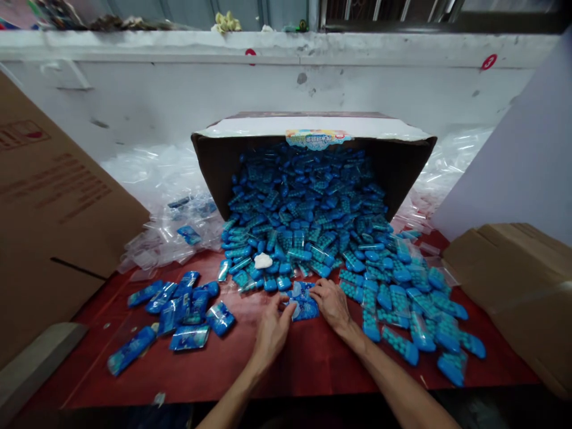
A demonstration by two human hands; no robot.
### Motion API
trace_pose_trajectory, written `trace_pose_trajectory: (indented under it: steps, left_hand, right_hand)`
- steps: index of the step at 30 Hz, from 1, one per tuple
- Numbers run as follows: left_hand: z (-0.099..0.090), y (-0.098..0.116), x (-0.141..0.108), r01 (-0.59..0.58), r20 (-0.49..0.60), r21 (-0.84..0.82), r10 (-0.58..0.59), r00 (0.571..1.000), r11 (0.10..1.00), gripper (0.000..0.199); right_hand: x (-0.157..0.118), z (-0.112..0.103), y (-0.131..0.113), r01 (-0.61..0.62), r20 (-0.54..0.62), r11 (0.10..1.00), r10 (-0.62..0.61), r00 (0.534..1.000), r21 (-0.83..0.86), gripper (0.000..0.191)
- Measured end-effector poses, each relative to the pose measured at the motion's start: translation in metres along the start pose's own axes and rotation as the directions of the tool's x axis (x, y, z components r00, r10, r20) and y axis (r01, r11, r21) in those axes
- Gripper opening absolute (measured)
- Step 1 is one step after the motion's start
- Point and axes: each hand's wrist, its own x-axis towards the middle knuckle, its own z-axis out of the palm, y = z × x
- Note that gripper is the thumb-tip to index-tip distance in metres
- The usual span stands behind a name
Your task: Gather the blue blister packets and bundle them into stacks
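Note:
At the middle of the red table, a flat blue printed packet [304,300] lies between my hands. My left hand [273,325] pinches its left edge, thumb and fingertips closed on it. From the other side my right hand [333,304] grips its upper right edge with bent fingers. Just beyond spreads a large heap of blue packs with turquoise beads [295,238] in clear plastic, spilling out of a tipped cardboard box [203,173]. A small white lump [263,261] rests on the heap's near edge. To the left is a loose group of dark blue printed packs [183,310].
Clear plastic sleeves [156,220] are piled behind on the left, with more clear plastic [460,161] at the right rear. A tall carton [53,196] borders the left side and a brown box [513,286] the right. A white wall [147,101] closes the back.

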Motion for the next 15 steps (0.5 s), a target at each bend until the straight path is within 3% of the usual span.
trace_pose_trajectory:
  steps: [3,8,15]
  left_hand:
    - [0.006,0.000,0.003,0.038,0.031,-0.085,-0.035,0.999,0.996,0.020]
    - [0.014,-0.012,0.007,0.067,0.058,-0.080,-0.062,0.996,0.995,0.022]
    - [0.016,-0.018,0.011,0.161,0.075,-0.169,-0.150,0.986,0.972,0.020]
  right_hand:
    - [0.000,-0.001,-0.002,-0.018,-0.002,1.000,0.017,1.000,-0.017,0.016]
    - [-0.004,0.008,-0.006,-0.052,-0.023,0.997,0.051,0.998,-0.050,0.017]
    - [-0.002,0.009,-0.003,-0.043,-0.008,0.998,0.043,0.999,-0.042,0.017]
